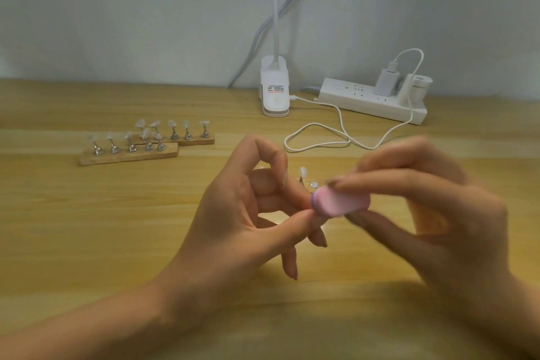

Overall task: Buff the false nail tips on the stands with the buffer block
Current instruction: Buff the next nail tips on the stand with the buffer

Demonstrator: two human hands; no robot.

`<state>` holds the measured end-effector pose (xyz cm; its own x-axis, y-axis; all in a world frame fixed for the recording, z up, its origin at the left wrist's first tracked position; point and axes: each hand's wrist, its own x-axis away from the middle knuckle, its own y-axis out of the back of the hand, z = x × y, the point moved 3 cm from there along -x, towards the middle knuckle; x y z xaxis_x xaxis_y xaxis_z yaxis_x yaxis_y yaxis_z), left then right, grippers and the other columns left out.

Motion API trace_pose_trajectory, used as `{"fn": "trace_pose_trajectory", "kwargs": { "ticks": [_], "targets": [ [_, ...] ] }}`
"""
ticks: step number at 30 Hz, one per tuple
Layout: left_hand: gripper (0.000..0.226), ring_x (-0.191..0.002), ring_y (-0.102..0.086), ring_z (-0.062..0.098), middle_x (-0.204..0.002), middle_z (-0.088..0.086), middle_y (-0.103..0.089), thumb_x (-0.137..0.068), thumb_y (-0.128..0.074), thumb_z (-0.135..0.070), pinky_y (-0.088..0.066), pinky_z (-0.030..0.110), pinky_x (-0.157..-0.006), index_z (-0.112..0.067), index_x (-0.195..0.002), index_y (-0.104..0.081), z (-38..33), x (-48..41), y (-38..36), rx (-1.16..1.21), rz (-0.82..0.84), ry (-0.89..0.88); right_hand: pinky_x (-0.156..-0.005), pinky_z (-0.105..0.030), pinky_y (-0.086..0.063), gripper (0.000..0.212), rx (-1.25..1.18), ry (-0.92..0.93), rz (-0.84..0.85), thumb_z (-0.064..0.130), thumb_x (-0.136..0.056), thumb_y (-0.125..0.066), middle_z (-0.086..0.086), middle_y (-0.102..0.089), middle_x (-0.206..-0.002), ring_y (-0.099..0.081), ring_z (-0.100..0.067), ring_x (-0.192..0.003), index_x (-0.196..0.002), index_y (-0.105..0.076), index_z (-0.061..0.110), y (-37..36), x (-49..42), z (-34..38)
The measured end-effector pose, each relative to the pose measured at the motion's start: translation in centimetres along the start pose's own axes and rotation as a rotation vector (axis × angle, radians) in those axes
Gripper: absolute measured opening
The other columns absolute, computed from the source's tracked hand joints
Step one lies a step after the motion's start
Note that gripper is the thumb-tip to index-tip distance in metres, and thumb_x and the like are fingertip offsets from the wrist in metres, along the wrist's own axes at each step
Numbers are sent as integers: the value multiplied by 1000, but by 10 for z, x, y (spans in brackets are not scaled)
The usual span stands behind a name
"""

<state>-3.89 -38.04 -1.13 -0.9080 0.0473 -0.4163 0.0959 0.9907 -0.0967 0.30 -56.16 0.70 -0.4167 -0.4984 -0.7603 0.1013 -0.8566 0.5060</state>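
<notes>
Buffer (340, 202), frame centre, pinched by the right hand's (432, 213) thumb and fingers, blurred. Looked light and spongy; best gripped by its sides. Left hand (248, 213) pinched at its end, likely a tip, hidden. Stands (128, 155) upper left.

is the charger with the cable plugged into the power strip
Plugged in: the charger stands seated in a power strip socket.
</notes>
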Motion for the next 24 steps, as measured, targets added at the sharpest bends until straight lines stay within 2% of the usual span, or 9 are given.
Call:
{"fn": "trace_pose_trajectory", "kwargs": {
  "ticks": [3, 7, 10, 14, 18, 22, 24],
  "targets": [
    [39, -64, -70, 24, -76, 10, -71, -77, -75, -5, -47, 25, -39, -27, -83, -43, 0, 1, -1, 5, 6, 5, -84, -20, -49, 21, -20, 23, 51, 20, -88, -72, 4, -59, -100, -66, -11, -95, -109, -69, 21, -5, 4, 3],
    [39, -63, -70, 26, -76, 12, -70, -78, -76, -6, -47, 25, -39, -28, -83, -43, -1, 0, -1, 6, 2, -10, -81, -31, -52, 23, -39, -28, -2, 19, -87, -73, 3, -60, -100, -66, -17, -94, -109, -69, 22, 0, 0, -1],
    [39, -66, -70, 24, -77, 7, -72, -77, -75, -6, -47, 24, -39, -29, -83, -44, -1, 1, 0, 12, 1, 1, -83, -25, -51, 22, -74, 4, 70, 21, -88, -73, 5, -59, -102, -67, -15, -94, -110, -70, 22, -9, 5, 4],
    [40, -63, -70, 25, -76, 11, -71, -79, -75, -7, -47, 25, -39, -29, -83, -42, -2, 0, 0, 6, -5, -16, -81, -27, -49, 24, -52, -28, -16, 20, -86, -73, 3, -61, -102, -65, -15, -94, -109, -68, 23, 0, 1, 1],
    [40, -65, -70, 23, -77, 9, -72, -76, -76, -6, -47, 24, -38, -28, -82, -42, -2, 1, -1, 14, 8, 0, -82, -26, -51, 22, -75, 0, 64, 20, -87, -73, 5, -60, -101, -67, -16, -94, -109, -71, 22, -10, 5, 6],
    [39, -63, -70, 25, -75, 12, -70, -79, -75, -7, -46, 25, -38, -26, -83, -41, -2, 0, -1, 21, 12, -12, -81, -28, -49, 22, -42, -17, -11, 18, -86, -72, 0, -61, -101, -65, -14, -94, -108, -68, 20, -1, -1, 2],
    [39, -64, -70, 21, -75, 8, -71, -77, -75, -5, -47, 25, -39, -27, -83, -43, -1, 0, -2, 22, 26, -1, -82, -25, -50, 20, -42, -10, 33, 19, -87, -71, 1, -61, -100, -65, -12, -93, -107, -69, 20, -8, 1, 6]
  ]
}}
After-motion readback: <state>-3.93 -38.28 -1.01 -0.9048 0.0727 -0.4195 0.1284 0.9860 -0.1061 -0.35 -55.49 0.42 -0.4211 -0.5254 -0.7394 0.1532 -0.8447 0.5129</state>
